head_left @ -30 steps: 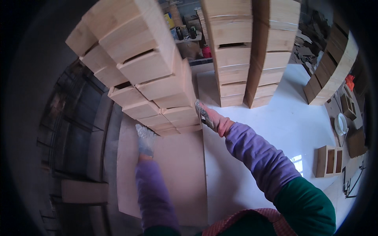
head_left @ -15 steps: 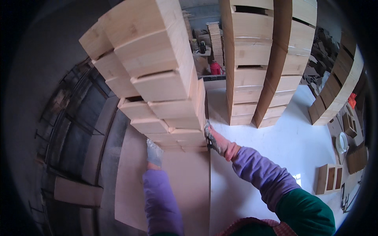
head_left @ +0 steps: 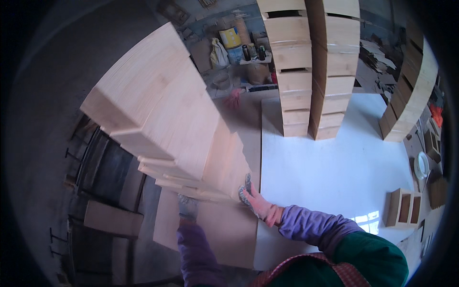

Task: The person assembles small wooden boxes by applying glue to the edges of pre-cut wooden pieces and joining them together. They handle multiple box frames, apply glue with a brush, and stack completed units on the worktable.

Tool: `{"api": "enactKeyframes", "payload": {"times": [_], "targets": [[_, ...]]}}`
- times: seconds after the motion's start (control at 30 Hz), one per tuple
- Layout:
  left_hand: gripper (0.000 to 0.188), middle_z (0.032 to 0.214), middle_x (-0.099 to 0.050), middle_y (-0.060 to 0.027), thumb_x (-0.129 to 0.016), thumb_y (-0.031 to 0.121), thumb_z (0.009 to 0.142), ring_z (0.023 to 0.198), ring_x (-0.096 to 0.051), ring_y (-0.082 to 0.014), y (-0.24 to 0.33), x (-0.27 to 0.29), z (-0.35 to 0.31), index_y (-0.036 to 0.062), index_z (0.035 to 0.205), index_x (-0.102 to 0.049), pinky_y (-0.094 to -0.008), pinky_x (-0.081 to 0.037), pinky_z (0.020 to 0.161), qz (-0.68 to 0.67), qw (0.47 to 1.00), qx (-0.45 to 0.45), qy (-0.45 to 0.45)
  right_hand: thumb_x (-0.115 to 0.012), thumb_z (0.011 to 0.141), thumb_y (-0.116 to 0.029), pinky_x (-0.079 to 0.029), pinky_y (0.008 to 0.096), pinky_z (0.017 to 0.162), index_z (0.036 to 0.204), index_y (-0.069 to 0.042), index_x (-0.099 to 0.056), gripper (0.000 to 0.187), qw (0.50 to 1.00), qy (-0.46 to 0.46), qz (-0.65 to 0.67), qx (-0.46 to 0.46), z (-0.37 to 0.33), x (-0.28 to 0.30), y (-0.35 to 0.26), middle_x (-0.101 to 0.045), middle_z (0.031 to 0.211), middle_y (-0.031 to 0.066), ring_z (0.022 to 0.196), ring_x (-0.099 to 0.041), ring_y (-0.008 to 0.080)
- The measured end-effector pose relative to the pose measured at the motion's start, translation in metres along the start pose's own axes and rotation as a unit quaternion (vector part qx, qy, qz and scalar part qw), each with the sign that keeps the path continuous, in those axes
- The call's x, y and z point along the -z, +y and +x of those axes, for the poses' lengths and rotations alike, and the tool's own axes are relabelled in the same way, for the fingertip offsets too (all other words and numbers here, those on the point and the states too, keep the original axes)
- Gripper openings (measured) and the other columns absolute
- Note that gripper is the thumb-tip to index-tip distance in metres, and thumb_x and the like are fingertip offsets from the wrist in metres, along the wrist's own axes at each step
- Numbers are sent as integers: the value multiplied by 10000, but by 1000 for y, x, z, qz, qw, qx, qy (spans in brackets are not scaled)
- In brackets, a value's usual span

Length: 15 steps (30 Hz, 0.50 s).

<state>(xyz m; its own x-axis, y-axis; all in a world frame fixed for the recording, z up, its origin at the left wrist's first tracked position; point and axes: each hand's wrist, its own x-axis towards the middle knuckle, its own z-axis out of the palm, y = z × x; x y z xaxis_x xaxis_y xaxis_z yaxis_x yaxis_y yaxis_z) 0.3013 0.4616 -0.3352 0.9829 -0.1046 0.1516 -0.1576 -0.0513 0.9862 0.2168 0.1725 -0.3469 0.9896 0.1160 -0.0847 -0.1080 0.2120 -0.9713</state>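
A tall stack of pale, boxy wooden units (head_left: 177, 110) stands in front of the person, on a flat pinkish-brown board (head_left: 229, 232). Down at its foot are both hands. The left hand (head_left: 188, 208), in a greyish-white coated glove, is at the near lower edge with its fingertips partly lost against the wood; I can't tell whether it grips or only presses. The right hand (head_left: 258, 203), in a pink glove with dark grey coated fingers, is at the lower right corner, fingers parted; whether those close on anything, I can't make out from here.

Just right of the board lies a glossy white surface (head_left: 325, 182). At its far side two tall columns of pale wooden boxes (head_left: 295, 91) rise close together, and another wooden column (head_left: 406, 95) stands well apart to the right. Nearer, a small open-fronted wooden box with compartments (head_left: 404, 209) sits by the right edge. Beyond that is a round white bucket (head_left: 421, 165).
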Motion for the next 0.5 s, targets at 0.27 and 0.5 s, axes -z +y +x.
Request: {"api": "enactKeyframes", "payload": {"times": [0.27, 0.5], "targets": [[357, 1254, -599, -126, -506, 166, 989, 1147, -575, -290, 16, 56, -105, 16, 1310, -542, -427, -502, 962, 190, 981, -39, 5, -490, 1001, -507, -168, 358, 1208, 1533, 77, -2, 928, 996, -45, -55, -50, -104, -57, 0, -173, 1588, 283, 1492, -165, 336], [363, 1259, -597, -128, -500, 171, 992, 1152, -574, -290, 17, 98, -158, 14, 1318, -533, -425, -496, 969, 176, 984, 9, 12, -508, 1003, -480, -208, 343, 1193, 1544, 46, 9, 915, 996, -53, -55, -40, -164, -89, -1, -257, 1567, 255, 1457, -258, 307]]}}
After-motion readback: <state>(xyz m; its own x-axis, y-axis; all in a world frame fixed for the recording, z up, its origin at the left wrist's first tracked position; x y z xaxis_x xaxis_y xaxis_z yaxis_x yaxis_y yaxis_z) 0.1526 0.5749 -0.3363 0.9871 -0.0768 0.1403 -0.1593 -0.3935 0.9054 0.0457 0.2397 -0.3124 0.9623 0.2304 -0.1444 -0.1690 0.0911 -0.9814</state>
